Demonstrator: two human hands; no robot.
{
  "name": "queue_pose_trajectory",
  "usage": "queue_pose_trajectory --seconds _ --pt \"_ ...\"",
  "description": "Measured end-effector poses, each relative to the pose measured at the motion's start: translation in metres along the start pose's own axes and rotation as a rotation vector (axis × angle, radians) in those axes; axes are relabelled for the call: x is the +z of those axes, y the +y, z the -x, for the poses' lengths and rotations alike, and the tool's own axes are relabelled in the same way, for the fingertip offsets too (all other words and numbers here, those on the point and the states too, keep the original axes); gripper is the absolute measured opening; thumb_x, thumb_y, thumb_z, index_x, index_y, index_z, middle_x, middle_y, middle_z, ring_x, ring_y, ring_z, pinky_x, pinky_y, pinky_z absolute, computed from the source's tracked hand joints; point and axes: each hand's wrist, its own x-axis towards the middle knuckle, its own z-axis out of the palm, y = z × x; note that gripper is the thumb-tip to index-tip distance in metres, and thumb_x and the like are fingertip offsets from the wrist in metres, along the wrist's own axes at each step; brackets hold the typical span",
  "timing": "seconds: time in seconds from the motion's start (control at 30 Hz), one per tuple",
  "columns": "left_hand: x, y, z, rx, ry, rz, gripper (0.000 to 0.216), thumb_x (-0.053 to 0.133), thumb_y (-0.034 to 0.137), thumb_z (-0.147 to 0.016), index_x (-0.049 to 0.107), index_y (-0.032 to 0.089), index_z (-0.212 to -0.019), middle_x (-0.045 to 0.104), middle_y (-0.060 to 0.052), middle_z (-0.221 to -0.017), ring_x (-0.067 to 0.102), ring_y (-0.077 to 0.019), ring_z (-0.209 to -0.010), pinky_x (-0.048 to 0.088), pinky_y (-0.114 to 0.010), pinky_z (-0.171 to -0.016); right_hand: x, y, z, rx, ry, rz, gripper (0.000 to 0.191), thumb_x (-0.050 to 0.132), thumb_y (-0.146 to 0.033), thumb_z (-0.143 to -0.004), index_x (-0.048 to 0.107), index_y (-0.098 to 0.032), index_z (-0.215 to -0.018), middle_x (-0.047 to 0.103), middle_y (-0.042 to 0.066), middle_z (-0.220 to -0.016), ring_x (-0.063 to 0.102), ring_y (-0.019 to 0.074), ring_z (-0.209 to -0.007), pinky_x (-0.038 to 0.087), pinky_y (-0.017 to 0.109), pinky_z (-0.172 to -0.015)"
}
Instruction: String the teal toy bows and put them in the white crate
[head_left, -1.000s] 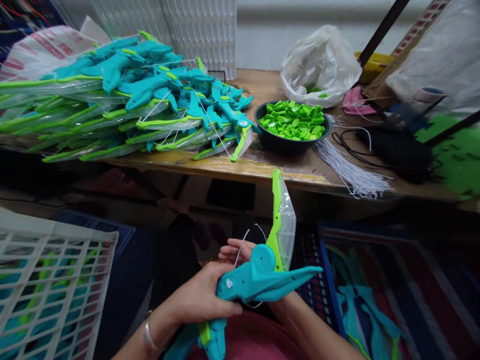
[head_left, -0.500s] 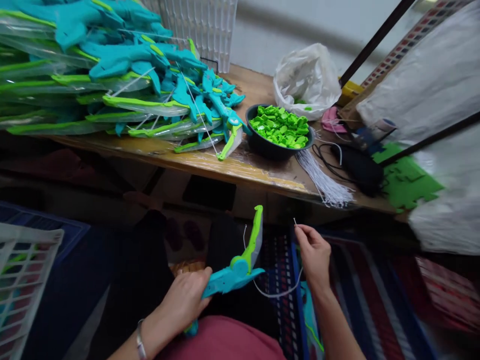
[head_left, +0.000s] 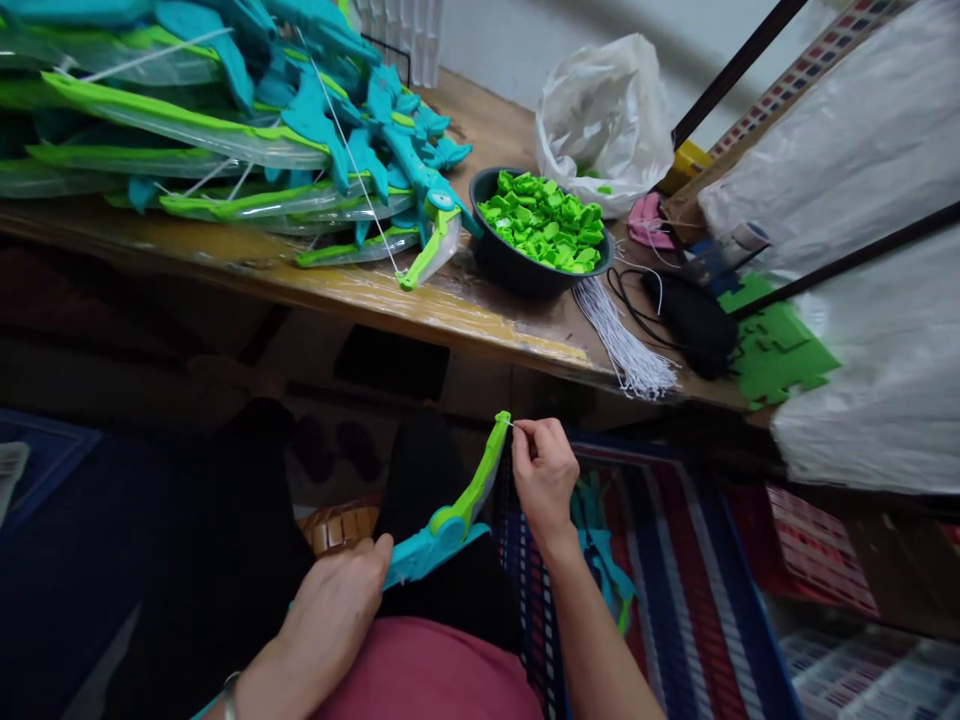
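My left hand (head_left: 337, 600) is wrapped round the turquoise body of a plastic toy bow (head_left: 427, 550) held over my lap. One lime-green limb of this bow points up and away from me; the rest is hidden by my hand and arm. At the limb's tip, my right hand (head_left: 544, 470) pinches the end of a white string (head_left: 512, 424) between thumb and fingers. The string's end touches or nearly touches the green tip.
Along the bench (head_left: 480, 320) lies a pile of similar toy bows (head_left: 202, 130). A dark bowl (head_left: 517, 270) of small green parts, a bundle of white strings (head_left: 626, 345) and a white plastic bag (head_left: 607, 120) stand to its right. More turquoise parts (head_left: 600, 550) lie right of my lap.
My right hand has moved left with the string, from apart in the air to the tip of the green limb. My left hand still grips the bow. The view has shifted.
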Motion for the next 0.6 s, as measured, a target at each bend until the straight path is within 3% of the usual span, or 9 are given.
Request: queue_pose_trajectory --seconds 0.37,0.6 --pt "0.003 0.002 0.003 0.006 0.002 -0.015 0.043 0.035 -0.005 -0.09 0.064 0.01 -0.119 0.072 -0.017 -0.105 0.074 -0.0275 -0.09 0.058 -0.045 -0.089 0.005 0.003 -0.002 -0.092 -0.007 0.103 0.021 0.052 -0.023 -0.101 0.068 -0.018 -0.09 0.063 0.003 -0.087 0.062 0.0147 -0.079 0.044 0.026 -0.073" --pt "0.009 0.002 0.003 -0.002 0.032 -0.041 0.042 0.036 -0.006 -0.088 0.064 0.013 -0.112 0.073 -0.014 -0.1 0.074 -0.0239 -0.087 0.059 -0.039 -0.087 0.003 0.001 -0.005 -0.155 0.002 0.222 0.02 0.052 -0.021 -0.1 0.067 -0.018 -0.088 0.062 0.004 -0.087 0.06 0.0164 -0.08 0.042 0.027 -0.071"
